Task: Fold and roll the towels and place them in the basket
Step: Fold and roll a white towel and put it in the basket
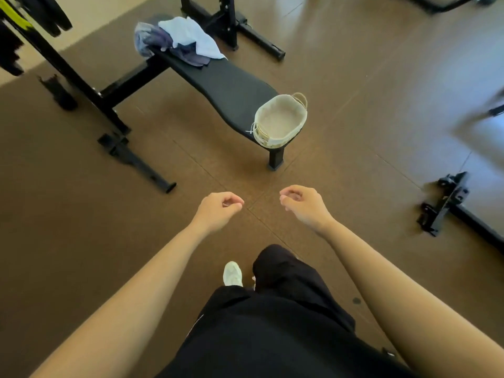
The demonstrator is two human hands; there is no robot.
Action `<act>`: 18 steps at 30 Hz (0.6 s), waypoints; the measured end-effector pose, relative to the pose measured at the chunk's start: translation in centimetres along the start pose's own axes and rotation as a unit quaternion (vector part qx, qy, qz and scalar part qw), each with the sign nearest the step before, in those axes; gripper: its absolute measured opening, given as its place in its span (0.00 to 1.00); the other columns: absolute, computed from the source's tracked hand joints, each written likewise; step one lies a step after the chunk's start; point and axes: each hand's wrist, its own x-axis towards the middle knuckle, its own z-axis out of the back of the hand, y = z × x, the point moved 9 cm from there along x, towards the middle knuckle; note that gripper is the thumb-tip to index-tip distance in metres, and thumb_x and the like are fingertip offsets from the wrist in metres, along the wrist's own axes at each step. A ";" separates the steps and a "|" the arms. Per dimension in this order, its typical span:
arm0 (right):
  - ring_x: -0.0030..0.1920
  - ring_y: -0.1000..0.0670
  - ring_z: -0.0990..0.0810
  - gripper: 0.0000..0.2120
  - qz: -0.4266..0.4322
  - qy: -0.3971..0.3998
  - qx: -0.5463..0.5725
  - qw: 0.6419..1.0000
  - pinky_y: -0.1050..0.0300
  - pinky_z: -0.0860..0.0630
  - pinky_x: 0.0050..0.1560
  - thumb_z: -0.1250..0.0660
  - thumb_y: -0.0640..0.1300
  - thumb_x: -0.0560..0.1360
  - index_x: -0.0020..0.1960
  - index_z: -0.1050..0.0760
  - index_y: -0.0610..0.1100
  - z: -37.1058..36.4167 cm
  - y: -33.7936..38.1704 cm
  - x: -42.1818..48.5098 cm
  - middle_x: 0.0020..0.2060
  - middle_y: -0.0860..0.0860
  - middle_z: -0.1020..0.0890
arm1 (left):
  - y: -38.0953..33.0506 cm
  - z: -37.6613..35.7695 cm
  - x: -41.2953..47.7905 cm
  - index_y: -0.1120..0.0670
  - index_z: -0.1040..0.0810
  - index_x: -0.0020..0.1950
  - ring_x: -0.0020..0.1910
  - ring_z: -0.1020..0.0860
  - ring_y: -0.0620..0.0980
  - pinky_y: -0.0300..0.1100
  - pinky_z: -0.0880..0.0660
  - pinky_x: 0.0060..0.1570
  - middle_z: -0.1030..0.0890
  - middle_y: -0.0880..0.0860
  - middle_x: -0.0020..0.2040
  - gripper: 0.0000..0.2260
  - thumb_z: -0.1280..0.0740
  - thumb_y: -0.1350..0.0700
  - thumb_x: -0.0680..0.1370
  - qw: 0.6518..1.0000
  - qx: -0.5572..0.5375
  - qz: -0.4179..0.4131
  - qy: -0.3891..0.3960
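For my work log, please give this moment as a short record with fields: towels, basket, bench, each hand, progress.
towels: loose pile, white and blue-grey, at far end of bench
basket: empty, at near end of bench, partly over the edge
bench: black padded, on brown floor
left hand: loosely curled, holds nothing, over the floor
right hand: loosely curled, holds nothing, over the floor
progress: no towel folded, rolled or in basket

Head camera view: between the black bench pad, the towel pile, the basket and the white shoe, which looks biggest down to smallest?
1. Black bench pad
2. Towel pile
3. Basket, close to the pile
4. White shoe, partly hidden
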 end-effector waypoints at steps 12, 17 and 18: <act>0.53 0.50 0.19 0.12 -0.047 -0.015 0.004 0.999 0.50 0.23 0.59 0.32 0.49 0.78 0.60 0.19 0.49 1.8 7.6 30.7 0.48 0.52 0.17 | -3.2 14.9 29.4 0.49 0.16 0.57 0.55 0.21 0.45 0.42 0.25 0.55 0.17 0.46 0.54 0.07 0.32 0.51 0.82 0.991 0.112 0.053 0.042; 0.43 0.56 0.21 0.12 -0.035 0.018 -0.019 0.999 0.66 0.29 0.41 0.34 0.47 0.81 0.62 0.21 0.46 2.2 13.7 42.5 0.43 0.54 0.19 | -3.2 21.7 40.2 0.47 0.16 0.57 0.54 0.20 0.45 0.43 0.24 0.58 0.16 0.46 0.53 0.07 0.30 0.52 0.80 0.992 0.077 0.098 0.028; 0.43 0.57 0.22 0.12 -0.034 0.023 -0.028 0.999 0.67 0.30 0.39 0.34 0.46 0.81 0.62 0.21 0.46 2.1 14.9 44.7 0.42 0.54 0.20 | -3.0 23.0 42.1 0.47 0.16 0.56 0.52 0.19 0.46 0.43 0.24 0.56 0.15 0.47 0.51 0.07 0.29 0.53 0.79 0.992 0.060 0.113 0.014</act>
